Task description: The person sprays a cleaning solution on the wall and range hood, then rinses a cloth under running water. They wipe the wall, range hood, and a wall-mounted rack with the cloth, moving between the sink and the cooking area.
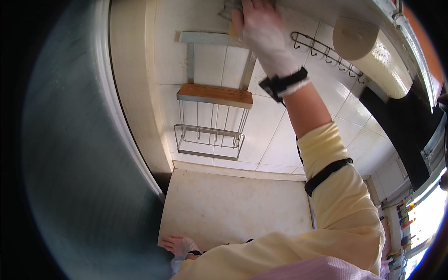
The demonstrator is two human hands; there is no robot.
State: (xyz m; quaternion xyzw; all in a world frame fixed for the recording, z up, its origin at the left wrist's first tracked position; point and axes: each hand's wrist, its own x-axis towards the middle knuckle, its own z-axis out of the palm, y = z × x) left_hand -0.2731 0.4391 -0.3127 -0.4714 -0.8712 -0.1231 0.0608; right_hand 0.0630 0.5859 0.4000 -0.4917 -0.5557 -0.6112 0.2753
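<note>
My right hand [260, 22], in a thin translucent glove with a black strap at the wrist, reaches up to the top of the view; its fingertips are cut off by the frame edge. Something yellowish [232, 30] shows beside it, too little to name, so its grip is unclear. Below it a pale blue frame [210, 37] is on the white tiled wall. Lower down hangs a metal wire rack [210, 140] with a wooden shelf [214, 94]. My left hand [178, 244], also gloved, rests with spread fingers on the left front corner of a pale, stained countertop [238, 206].
A large dark glossy panel [84, 140] with a pale edge stands at the left. At the upper right are a wire hook rail [327, 56], a cream cylindrical duct [388, 63] and a black panel [395, 129]. Several bottles [405, 222] stand by the bright window at the right.
</note>
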